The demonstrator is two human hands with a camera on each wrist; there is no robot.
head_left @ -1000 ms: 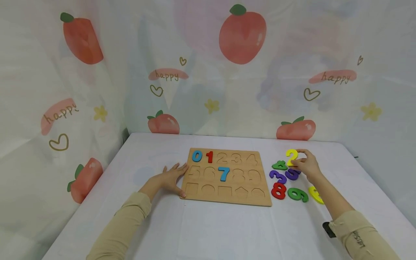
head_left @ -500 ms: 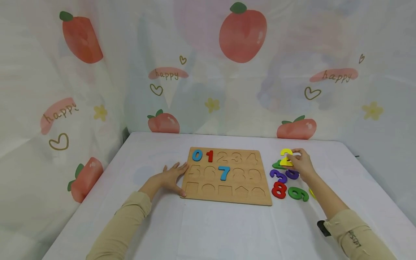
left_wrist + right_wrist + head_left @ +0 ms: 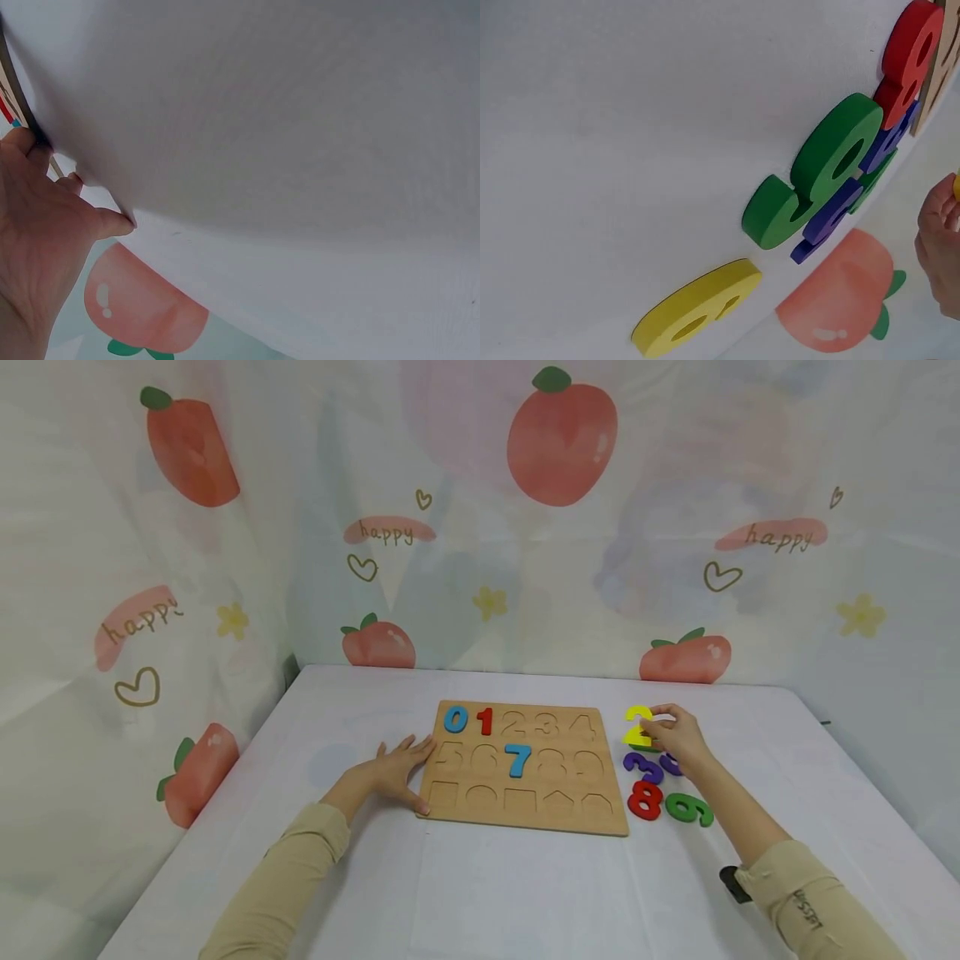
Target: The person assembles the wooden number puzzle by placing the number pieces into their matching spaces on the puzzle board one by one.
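My right hand [image 3: 678, 735] pinches a yellow wooden number 2 [image 3: 636, 740] between thumb and fingers, right of the puzzle board [image 3: 592, 823]. Below the 2, overlapped by it, a strip of the green number 4 shows. My left hand [image 3: 390, 774] rests with fingers spread against the board's left edge, its thumb at the near corner; the left wrist view shows the fingertips [image 3: 116, 222] along that edge. In the board's recesses sit a blue 0 [image 3: 448, 720], a red 1 [image 3: 485, 722] and a blue 7 [image 3: 519, 750].
Beside the board lie a red 8 [image 3: 896, 56], a green 6 [image 3: 769, 217], a purple 3 [image 3: 883, 144] and a purple 5 [image 3: 821, 225]. A yellow numeral [image 3: 697, 300] lies nearer the right wrist, hidden behind the forearm in the head view. A patterned cloth [image 3: 480, 552] hangs behind the table.
My right hand has carried the yellow 2 leftward towards the board, over the green 4. The forearm now covers the yellow numeral. My left hand has stayed in place.
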